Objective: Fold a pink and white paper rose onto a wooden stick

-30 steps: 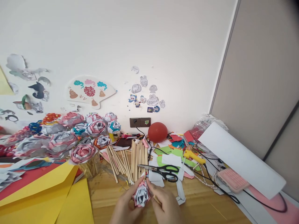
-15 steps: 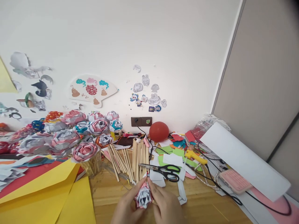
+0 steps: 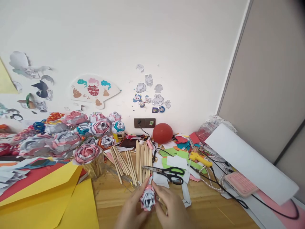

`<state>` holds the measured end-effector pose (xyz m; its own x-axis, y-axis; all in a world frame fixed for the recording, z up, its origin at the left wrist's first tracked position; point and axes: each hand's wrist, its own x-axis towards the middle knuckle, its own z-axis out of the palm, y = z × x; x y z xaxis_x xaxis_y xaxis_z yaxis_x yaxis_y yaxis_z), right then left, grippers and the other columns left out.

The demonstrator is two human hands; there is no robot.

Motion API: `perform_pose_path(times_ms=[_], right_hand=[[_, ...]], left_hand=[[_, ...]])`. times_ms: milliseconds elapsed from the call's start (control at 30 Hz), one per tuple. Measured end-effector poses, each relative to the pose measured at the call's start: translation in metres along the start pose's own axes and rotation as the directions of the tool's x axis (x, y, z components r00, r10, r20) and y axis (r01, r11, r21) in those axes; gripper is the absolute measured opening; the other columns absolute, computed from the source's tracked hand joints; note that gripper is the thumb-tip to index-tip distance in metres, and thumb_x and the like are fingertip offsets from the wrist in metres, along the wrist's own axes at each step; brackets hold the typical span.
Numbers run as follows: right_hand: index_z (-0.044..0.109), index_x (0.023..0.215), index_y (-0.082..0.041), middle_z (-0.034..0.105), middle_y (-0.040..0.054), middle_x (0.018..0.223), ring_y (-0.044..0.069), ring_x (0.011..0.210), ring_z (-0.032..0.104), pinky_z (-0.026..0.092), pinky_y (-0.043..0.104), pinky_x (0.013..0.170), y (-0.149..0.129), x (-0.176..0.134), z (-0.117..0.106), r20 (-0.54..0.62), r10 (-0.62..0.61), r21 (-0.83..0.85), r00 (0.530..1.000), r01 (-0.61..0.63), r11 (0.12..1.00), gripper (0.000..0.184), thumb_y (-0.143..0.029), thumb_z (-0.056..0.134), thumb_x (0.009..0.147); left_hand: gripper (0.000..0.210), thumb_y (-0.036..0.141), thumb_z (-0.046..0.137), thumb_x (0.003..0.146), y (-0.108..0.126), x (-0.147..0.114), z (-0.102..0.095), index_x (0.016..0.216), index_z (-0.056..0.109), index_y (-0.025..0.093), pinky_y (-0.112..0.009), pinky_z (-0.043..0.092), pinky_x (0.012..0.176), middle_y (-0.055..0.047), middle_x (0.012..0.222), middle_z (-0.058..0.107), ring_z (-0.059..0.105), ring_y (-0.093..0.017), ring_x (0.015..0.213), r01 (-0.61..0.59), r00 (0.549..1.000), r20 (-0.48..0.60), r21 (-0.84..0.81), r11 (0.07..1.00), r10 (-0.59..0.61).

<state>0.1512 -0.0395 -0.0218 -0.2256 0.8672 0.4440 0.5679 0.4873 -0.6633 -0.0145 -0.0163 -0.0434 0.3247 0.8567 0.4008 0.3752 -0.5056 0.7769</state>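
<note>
Near the front of the wooden table, a small pink and white paper flower [image 3: 148,199] is held between my two hands, its layered petals facing me. My left hand [image 3: 133,203] is closed around its left side. My right hand [image 3: 169,203] grips the other side, with fingertips pressed at the top of the flower. A thin pale stick shows in part under the right hand. Just beyond the fingertips lie black-handled scissors [image 3: 166,172] and a row of wooden sticks [image 3: 144,159].
Finished paper flowers [image 3: 87,153] crowd the left, behind yellow paper sheets [image 3: 47,197]. A red balloon [image 3: 162,133] rests by the wall socket. Paper scraps [image 3: 176,162], a yellow glue gun [image 3: 200,158], a pink power bank [image 3: 241,184] and a rolled white sheet [image 3: 250,163] lie on the right.
The flower has shifted slightly right and tilted in my hands, and the fingers have moved a little around it. The view has shifted slightly.
</note>
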Motion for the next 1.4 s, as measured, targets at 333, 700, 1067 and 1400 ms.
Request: perform_pose_path(times_ms=[333,700,1067,1400], right_hand=[[0.036,0.133,-0.018,0.063,0.0101,0.107,0.024,0.092,0.060,0.048,0.033,0.078,-0.003,0.000,0.000,0.064,0.016,-0.049,0.998,-0.013,0.999,0.069,-0.006,0.043,0.066],[0.038,0.132,-0.021,0.065,0.0072,0.097,0.022,0.082,0.061,0.047,0.029,0.069,0.000,0.000,0.000,0.129,-0.015,-0.075,0.992,0.025,0.997,0.071,-0.005,0.041,0.063],[0.056,0.116,-0.017,0.065,0.0068,0.102,0.021,0.094,0.060,0.045,0.033,0.084,0.010,0.004,-0.003,0.052,0.163,0.326,0.985,-0.171,0.930,0.039,-0.016,0.043,0.080],[0.058,0.113,-0.009,0.067,0.0140,0.092,0.022,0.080,0.063,0.051,0.029,0.069,0.007,0.005,-0.006,0.037,-0.247,-0.060,0.968,0.249,0.967,0.045,-0.009,0.039,0.072]], left_hand=[[0.058,0.017,0.061,0.073,0.004,0.001,-0.001,0.127,0.044,0.028,-0.028,0.043,0.094,-0.005,0.126,0.057,0.054,-0.020,0.112,-0.032,0.999,0.012,0.050,0.998,0.032],[0.059,0.019,0.063,0.071,0.005,0.001,-0.001,0.126,0.045,0.027,-0.025,0.048,0.087,-0.005,0.121,0.061,0.061,-0.021,0.103,-0.077,0.997,-0.003,0.089,0.993,0.077],[0.060,0.011,0.061,0.069,0.006,0.001,-0.002,0.125,0.046,0.025,-0.023,0.044,0.091,-0.004,0.125,0.058,0.056,-0.019,0.109,-0.032,0.999,0.014,0.070,0.997,0.031],[0.060,0.008,0.060,0.067,0.002,-0.001,0.000,0.122,0.049,0.027,-0.021,0.045,0.089,-0.002,0.117,0.063,0.060,-0.019,0.104,-0.092,0.995,-0.015,0.135,0.987,0.095]])
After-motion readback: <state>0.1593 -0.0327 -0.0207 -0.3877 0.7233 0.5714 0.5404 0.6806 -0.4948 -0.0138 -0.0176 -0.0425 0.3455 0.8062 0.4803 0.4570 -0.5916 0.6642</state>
